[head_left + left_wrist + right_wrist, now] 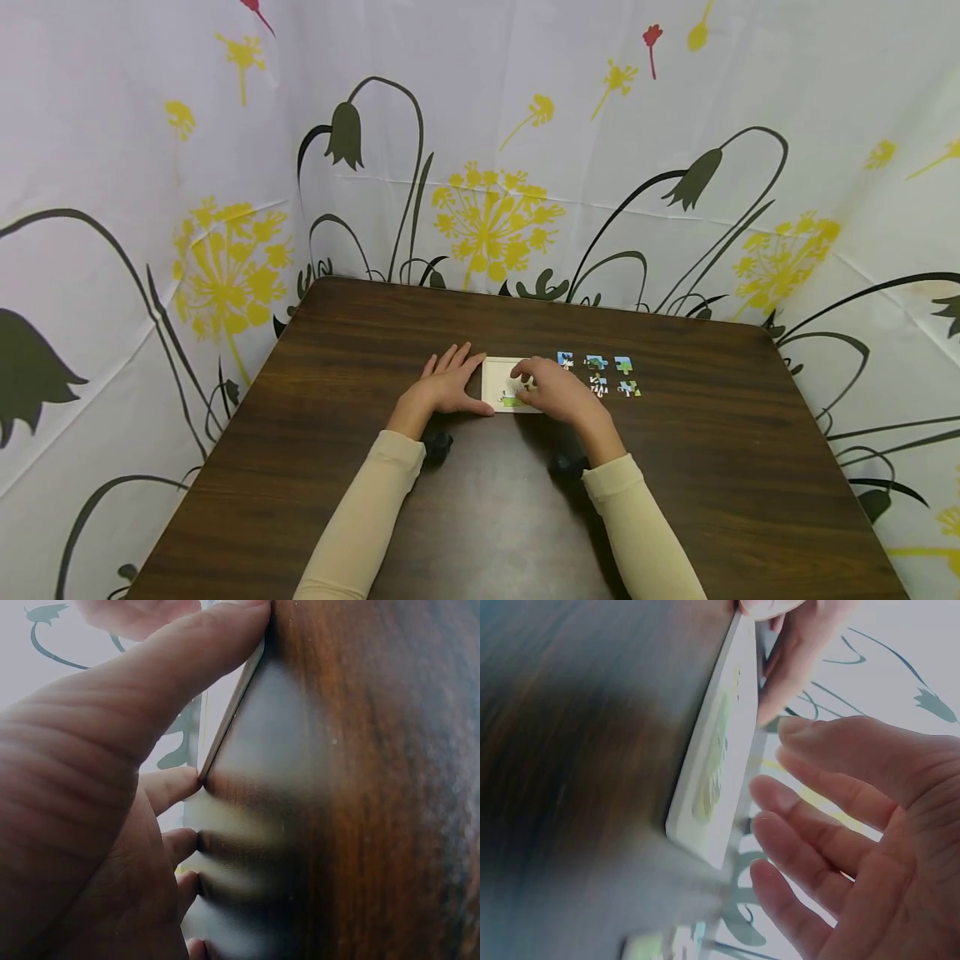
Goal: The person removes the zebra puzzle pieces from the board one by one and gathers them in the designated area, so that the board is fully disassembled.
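Note:
A small pale puzzle board (495, 372) lies on the table, with a green patch of picture low on its face. My left hand (442, 392) spreads at the board's left side, thumb by the near corner and index fingertip by the far one. Its other fingertips rest on the tabletop in the left wrist view. Over the board's right half hovers my right hand (558, 390), fingers loosely bent with nothing between them. The right wrist view shows a gap between those fingers and the board (739, 750). Several jigsaw pieces (596, 362) lie right of the board.
The dark wood-grain table (465, 517) runs back to a white curtain (480, 100) with flower prints. The jigsaw pieces sit in two loose rows, partly behind my right hand. Black wrist cameras (437, 447) hang under both wrists.

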A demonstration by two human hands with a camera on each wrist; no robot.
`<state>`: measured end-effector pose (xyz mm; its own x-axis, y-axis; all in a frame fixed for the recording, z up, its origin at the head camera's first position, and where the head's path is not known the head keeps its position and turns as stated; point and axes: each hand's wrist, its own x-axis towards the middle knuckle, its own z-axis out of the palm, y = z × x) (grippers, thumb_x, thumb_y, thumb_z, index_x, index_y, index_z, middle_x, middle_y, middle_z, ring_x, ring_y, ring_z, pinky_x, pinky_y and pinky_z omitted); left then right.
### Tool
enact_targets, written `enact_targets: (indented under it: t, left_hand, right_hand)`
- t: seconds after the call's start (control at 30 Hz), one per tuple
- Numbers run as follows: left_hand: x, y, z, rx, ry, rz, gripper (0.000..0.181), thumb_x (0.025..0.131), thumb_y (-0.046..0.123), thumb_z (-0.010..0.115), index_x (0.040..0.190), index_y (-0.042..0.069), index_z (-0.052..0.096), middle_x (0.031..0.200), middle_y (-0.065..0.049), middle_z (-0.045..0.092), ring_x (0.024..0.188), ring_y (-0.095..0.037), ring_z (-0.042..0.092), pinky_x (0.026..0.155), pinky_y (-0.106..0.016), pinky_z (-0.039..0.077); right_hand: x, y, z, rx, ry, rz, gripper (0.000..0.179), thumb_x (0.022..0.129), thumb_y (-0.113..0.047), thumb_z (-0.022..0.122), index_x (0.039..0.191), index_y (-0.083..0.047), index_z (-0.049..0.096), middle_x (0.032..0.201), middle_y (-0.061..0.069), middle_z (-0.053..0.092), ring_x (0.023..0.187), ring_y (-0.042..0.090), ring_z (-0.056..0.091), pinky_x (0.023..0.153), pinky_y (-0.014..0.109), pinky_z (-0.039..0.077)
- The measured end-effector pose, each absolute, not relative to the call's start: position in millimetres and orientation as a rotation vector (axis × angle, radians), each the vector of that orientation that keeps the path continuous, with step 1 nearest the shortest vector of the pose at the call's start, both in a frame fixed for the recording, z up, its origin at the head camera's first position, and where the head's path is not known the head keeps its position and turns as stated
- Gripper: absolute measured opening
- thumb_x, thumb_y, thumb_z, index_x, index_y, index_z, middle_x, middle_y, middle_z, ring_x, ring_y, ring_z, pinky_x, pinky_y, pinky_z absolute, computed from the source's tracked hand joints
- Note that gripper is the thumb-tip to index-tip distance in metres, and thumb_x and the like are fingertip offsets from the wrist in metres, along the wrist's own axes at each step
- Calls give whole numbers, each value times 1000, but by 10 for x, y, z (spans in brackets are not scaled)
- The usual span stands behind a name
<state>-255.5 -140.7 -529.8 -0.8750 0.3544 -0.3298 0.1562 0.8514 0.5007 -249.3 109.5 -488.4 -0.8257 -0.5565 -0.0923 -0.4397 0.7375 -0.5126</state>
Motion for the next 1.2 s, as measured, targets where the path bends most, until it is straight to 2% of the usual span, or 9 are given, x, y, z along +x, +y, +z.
enact_targets:
  t: [0.27, 0.5, 0.7, 0.87, 1.07, 1.2]
  left_hand:
    - [-2579, -1380, -5270, 405, 2633, 663, 116, 87, 64, 82, 175, 23, 19, 183, -12, -1, 170, -37, -6, 134, -64, -6]
    - [-2598, -1391, -5273, 389, 2652, 649, 116, 86, 67, 82, 175, 25, 20, 184, -10, 0, 170, -36, -4, 134, -64, -5]
    - [-2584, -1398, -5313, 391, 2637, 646, 118, 85, 68, 82, 175, 24, 19, 183, -12, 0, 170, -36, -5, 134, -65, -5]
    - [-2590, -1403, -5323, 395, 2647, 647, 118, 84, 69, 82, 175, 26, 19, 184, -10, 0, 170, -36, -4, 134, -65, -5]
    - [-2575, -1408, -5320, 389, 2641, 668, 118, 84, 71, 81, 175, 25, 21, 184, -11, 2, 170, -36, -4, 134, -65, -4]
    - [-2567, -1404, -5352, 382, 2637, 672, 118, 83, 71, 81, 174, 25, 22, 184, -11, 2, 170, -36, -4, 134, -66, -4]
  right_hand:
    - [-2529, 974, -4922, -734, 2680, -642, 30, 97, -14, 78, 127, -10, 73, 109, 7, 73, 92, 20, 67, 87, 45, 59]
    - [-2539, 953, -4933, -727, 2711, -583, 26, 98, -16, 78, 124, -12, 75, 108, 5, 73, 94, 20, 68, 88, 45, 59]
    - [-2525, 938, -4955, -711, 2713, -584, 20, 96, -15, 77, 116, -11, 78, 106, 5, 76, 96, 21, 71, 91, 45, 61]
    - [-2524, 929, -4949, -707, 2728, -553, 16, 97, -20, 79, 109, -11, 78, 107, 4, 76, 95, 20, 71, 92, 45, 61]
    - [-2534, 920, -4964, -728, 2706, -556, 13, 97, -22, 80, 107, -13, 76, 105, 4, 72, 88, 17, 66, 87, 43, 59]
    - [-2541, 919, -4994, -750, 2674, -569, 14, 97, -20, 80, 109, -15, 75, 107, 4, 70, 90, 18, 64, 85, 42, 58]
